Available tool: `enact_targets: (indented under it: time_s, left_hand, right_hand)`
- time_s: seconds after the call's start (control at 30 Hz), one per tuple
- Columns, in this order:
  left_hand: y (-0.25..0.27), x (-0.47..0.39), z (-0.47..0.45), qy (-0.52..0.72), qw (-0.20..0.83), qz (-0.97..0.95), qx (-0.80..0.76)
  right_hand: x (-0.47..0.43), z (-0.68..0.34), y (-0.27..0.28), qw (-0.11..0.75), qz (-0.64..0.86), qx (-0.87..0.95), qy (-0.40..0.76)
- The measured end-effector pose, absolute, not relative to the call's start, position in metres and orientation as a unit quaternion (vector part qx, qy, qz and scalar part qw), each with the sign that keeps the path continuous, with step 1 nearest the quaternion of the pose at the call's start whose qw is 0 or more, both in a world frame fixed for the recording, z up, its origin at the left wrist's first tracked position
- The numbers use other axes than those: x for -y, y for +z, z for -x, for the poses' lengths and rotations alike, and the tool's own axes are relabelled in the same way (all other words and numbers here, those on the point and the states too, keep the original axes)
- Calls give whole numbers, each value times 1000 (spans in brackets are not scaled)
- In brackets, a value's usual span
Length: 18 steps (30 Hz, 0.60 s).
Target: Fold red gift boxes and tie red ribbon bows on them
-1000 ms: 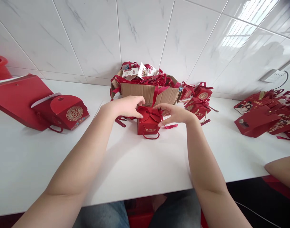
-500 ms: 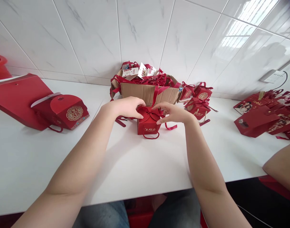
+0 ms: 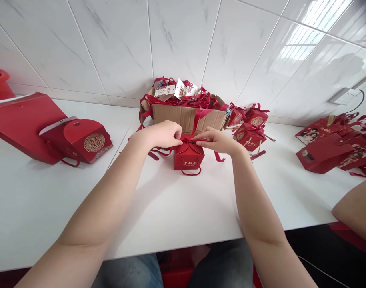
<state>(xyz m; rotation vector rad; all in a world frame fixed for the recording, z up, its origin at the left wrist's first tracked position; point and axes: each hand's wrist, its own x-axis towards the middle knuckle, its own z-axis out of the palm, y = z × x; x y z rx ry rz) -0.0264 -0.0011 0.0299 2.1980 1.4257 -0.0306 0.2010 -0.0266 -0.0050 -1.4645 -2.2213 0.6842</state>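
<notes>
A small red gift box (image 3: 187, 158) with gold lettering and a rope handle stands upright in front of me. Across its folded top lies a red ribbon (image 3: 188, 141), knotted near the middle. My left hand (image 3: 168, 135) pinches the ribbon at the knot's left side, fingers closed. From the right, my right hand (image 3: 212, 140) pinches the ribbon between thumb and fingers. One loose ribbon tail hangs down on the box's right side. The exact shape of the knot is partly hidden by my fingertips.
Behind stands a cardboard box (image 3: 187, 118) full of red ribbons and printed tags. Several tied red boxes (image 3: 249, 138) sit right of it. A larger red box (image 3: 87, 144) is at left, more red bags (image 3: 323, 154) at far right. Another person's arm (image 3: 355, 208) shows at right.
Both hands have moved from the box's upper edges and corner to the ribbon, closing their fingers on it. The box has stayed in place.
</notes>
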Motion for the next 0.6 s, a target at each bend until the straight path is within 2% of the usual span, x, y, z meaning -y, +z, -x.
enact_targets:
  time_s: [0.17, 0.37, 0.6]
  left_hand:
    - [32, 2, 27, -19, 199, -836, -511]
    - [33, 1, 28, -30, 201, -840, -504]
    - [34, 0, 29, -15, 211, -845, -492]
  right_hand:
    - [26, -200, -6, 226, 507, 783, 281]
    - [27, -198, -6, 249, 492, 779, 297]
    - [25, -199, -8, 232, 487, 781, 313]
